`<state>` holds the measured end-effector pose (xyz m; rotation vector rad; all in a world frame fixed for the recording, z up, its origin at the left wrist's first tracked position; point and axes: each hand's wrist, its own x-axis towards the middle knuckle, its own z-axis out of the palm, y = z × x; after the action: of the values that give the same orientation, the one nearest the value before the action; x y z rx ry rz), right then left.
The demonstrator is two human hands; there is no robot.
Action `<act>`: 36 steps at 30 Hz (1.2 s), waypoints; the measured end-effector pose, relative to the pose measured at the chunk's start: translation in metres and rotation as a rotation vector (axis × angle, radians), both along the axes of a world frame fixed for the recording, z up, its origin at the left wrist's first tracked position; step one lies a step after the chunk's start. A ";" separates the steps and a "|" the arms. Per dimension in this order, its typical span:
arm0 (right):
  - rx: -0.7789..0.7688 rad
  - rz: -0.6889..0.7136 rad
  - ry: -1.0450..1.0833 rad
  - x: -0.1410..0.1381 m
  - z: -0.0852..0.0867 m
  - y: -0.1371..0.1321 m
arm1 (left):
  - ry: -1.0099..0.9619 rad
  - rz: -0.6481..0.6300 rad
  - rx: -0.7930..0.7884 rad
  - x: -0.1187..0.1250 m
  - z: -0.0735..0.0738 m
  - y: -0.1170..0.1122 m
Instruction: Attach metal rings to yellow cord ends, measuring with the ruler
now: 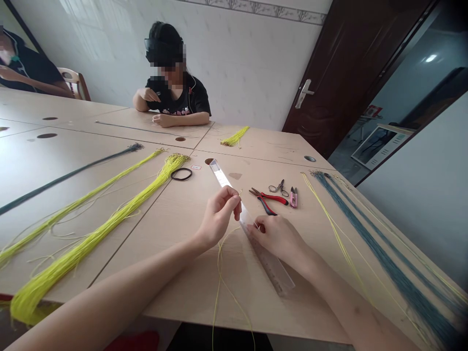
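1. Left hand [219, 217] is pinched shut on a thin yellow cord [219, 273], and the loose end dangles over the bench's [175, 229] near edge.
2. Right hand [278, 239] is curled on a clear plastic ruler [268, 261]; can't tell if it's pinching cord too.
3. Watch out: if that hand eases off, the ruler could slide, and the dangling end could snag.
4. The cord sits right by the ruler, just left of the right hand.
5. Just far-right: red-handled pliers [268, 201], small scissors [278, 188], pink thread snips [293, 197]. Left: a big yellow cord bundle [87, 243]. Right: a teal cord bundle [387, 253].
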<state>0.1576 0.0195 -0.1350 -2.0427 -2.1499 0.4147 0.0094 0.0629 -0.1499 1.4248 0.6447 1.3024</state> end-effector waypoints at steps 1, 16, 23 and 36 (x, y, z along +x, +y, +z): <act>0.001 -0.001 -0.002 0.000 0.000 0.000 | -0.001 -0.004 0.002 0.000 0.000 0.000; 0.020 0.002 -0.015 0.000 -0.003 0.002 | 0.016 -0.017 0.013 -0.001 0.000 0.000; 0.022 0.007 -0.008 0.000 -0.003 0.000 | 0.028 -0.014 0.011 -0.001 0.001 -0.001; 0.043 0.018 0.016 0.003 -0.007 0.001 | 0.035 -0.026 0.015 -0.001 -0.001 -0.001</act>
<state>0.1603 0.0205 -0.1419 -1.9920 -2.1506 0.3823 0.0087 0.0623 -0.1505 1.4664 0.6392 1.2670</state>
